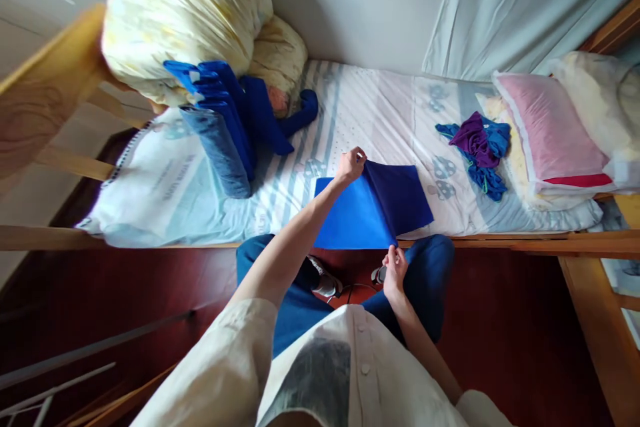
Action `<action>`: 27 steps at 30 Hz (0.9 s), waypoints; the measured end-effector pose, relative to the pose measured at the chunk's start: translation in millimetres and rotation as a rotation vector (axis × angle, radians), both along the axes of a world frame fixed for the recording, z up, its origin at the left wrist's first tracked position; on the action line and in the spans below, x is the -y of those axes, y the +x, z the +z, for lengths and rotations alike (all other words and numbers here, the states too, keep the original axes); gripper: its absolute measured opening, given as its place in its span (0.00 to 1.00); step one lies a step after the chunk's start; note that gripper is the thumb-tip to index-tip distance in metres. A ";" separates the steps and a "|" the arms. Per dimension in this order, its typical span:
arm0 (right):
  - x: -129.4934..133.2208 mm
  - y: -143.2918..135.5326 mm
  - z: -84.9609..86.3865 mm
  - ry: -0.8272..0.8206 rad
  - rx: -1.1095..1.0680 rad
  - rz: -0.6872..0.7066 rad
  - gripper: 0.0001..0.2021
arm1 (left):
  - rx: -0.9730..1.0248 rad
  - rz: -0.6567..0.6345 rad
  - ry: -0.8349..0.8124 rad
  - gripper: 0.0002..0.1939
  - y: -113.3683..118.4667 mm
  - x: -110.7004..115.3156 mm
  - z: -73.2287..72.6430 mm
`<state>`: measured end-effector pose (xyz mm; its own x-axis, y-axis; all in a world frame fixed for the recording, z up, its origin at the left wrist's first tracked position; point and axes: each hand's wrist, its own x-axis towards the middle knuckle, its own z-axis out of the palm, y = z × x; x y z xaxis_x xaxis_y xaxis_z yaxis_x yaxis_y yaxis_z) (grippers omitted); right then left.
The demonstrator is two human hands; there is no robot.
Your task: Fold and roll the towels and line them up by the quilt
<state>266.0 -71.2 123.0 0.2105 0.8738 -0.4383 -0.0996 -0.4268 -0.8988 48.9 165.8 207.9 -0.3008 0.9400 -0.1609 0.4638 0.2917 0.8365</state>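
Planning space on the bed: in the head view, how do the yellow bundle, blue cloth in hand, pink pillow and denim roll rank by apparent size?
1. Yellow bundle
2. Blue cloth and pink pillow: too alike to rank
3. Denim roll

Fabric (373,208) bright blue and navy; sheet (367,120) pale with grey-blue stripes; pillow (563,127) pink, white-edged.

Left fingers (357,154) pinch far forward; right fingers (393,257), nearer, seem pinched too.

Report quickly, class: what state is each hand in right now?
Left hand: closed, pinching the blue fabric at its far edge.
Right hand: closed, pinching the same fabric at its near edge.
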 end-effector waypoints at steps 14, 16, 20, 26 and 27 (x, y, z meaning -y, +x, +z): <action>-88.5 74.5 109.0 0.522 0.239 -0.193 0.31 | 0.322 -0.032 0.411 0.21 -44.1 71.1 107.5; -102.3 78.7 126.7 0.619 0.189 -0.219 0.30 | 0.270 -0.042 0.444 0.25 -49.1 79.7 123.7; -122.0 85.0 161.5 0.777 0.140 -0.208 0.28 | 0.207 0.000 0.509 0.31 -56.3 96.0 146.8; -130.3 89.8 199.2 0.878 0.169 -0.126 0.25 | 0.197 0.017 0.555 0.31 -69.2 114.8 163.0; -129.4 90.1 203.3 0.877 0.171 -0.113 0.24 | 0.194 0.016 0.556 0.31 -71.8 117.8 164.6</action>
<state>356.2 58.2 326.3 0.3167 0.8498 0.4214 0.0654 0.4237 -0.9035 -22.9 48.0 372.5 -0.3299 0.8947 0.3010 0.2859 -0.2092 0.9351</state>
